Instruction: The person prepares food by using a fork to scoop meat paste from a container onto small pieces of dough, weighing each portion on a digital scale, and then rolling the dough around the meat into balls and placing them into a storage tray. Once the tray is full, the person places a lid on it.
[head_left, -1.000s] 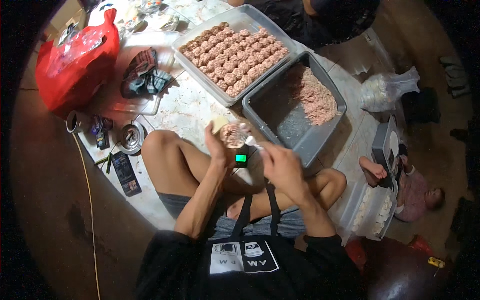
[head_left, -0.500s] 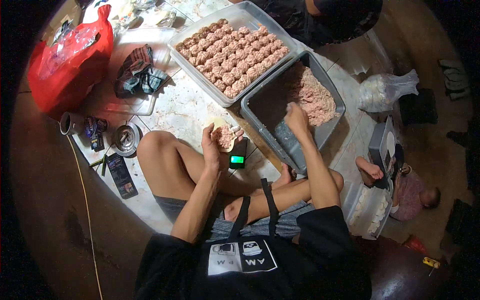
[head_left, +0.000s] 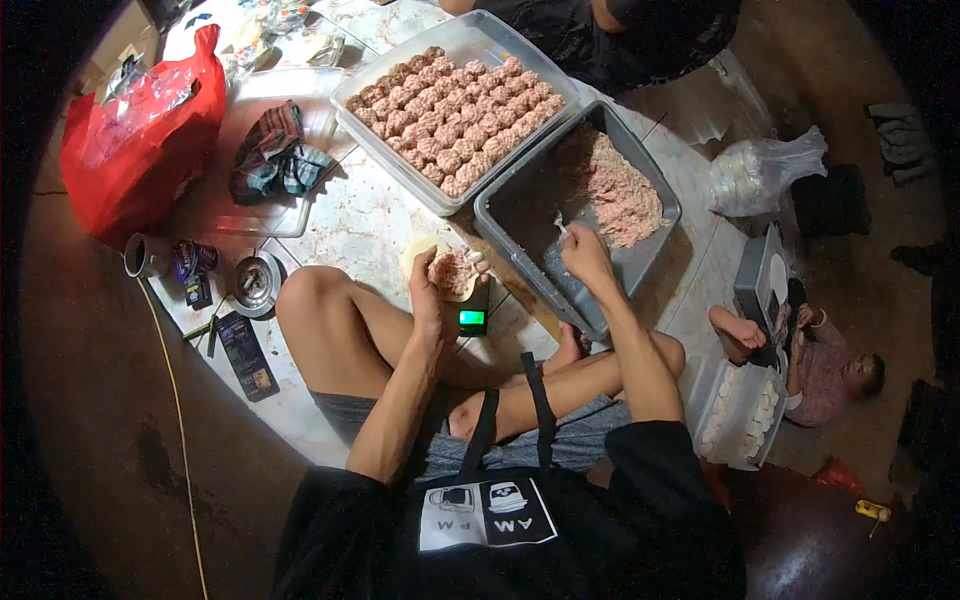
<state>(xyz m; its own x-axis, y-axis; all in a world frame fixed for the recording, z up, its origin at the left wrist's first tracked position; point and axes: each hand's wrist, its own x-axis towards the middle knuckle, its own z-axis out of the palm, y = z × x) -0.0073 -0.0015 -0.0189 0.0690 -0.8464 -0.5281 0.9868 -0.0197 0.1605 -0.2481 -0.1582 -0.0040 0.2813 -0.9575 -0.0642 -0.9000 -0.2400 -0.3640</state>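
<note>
In my left hand [head_left: 436, 285] lies a thin round dumpling wrapper [head_left: 470, 291] with pink minced meat [head_left: 452, 270] on it, the fingers curled around its edge. My right hand [head_left: 586, 257] is closed on a small spoon [head_left: 559, 221], whose pale end sticks up over the grey tub [head_left: 487, 232]. A mound of minced meat filling [head_left: 625, 200] fills the far right side of that tub. Behind my left hand, a pale round wrapper [head_left: 418, 250] partly shows. Just below it sits a small digital scale [head_left: 472, 320] with a lit green display.
A clear plastic box [head_left: 345, 118] with rows of meat-topped pieces stands beyond the tub. On the left are a red bag [head_left: 140, 150], a cloth [head_left: 280, 155], a mug [head_left: 146, 256] and a metal ashtray [head_left: 255, 283]. At right, a person [head_left: 835, 370] sits near a tray of pale pieces [head_left: 740, 415].
My right hand has drawn back slightly toward me over the tub, and the spoon's end now shows. The left hand still cradles the filled wrapper. The whole view has shifted a little.
</note>
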